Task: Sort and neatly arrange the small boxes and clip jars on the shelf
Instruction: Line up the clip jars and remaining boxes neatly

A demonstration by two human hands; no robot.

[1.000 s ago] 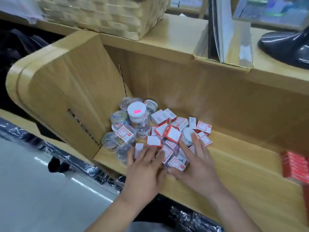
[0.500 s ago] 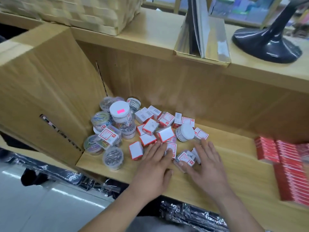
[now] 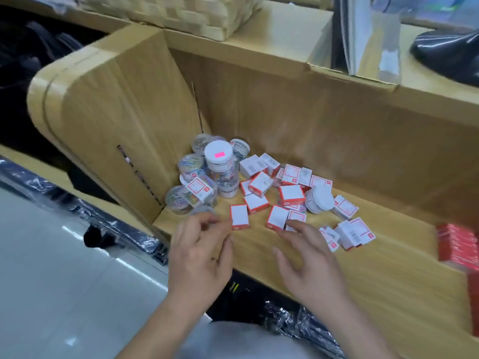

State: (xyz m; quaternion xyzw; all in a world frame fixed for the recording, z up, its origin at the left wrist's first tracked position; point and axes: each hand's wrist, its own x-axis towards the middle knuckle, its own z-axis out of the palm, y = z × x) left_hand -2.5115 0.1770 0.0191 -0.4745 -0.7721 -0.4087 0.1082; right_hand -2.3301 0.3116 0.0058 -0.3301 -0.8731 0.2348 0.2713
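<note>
Several small red-and-white boxes (image 3: 290, 195) lie jumbled on the wooden shelf (image 3: 383, 265). Clear clip jars (image 3: 190, 165) crowd the left corner, one tall jar (image 3: 219, 156) with a white lid and pink sticker standing upright. A white-lidded jar (image 3: 318, 201) lies among the boxes. My left hand (image 3: 201, 251) hovers at the shelf's front edge, fingers loosely spread, fingertips just left of one box (image 3: 239, 216). My right hand (image 3: 308, 260) hangs over the shelf, holding nothing, its fingertips near another box (image 3: 277, 217).
Red packs (image 3: 457, 244) are stacked at the right end of the shelf. A woven basket (image 3: 181, 10), a cardboard display (image 3: 355, 37) and a black stand base (image 3: 448, 54) sit on the top ledge. The shelf's side panel (image 3: 124, 120) closes the left.
Both hands have pulled back from the pile and lifted off the boxes. Several boxes now lie spread toward the front and right of the shelf.
</note>
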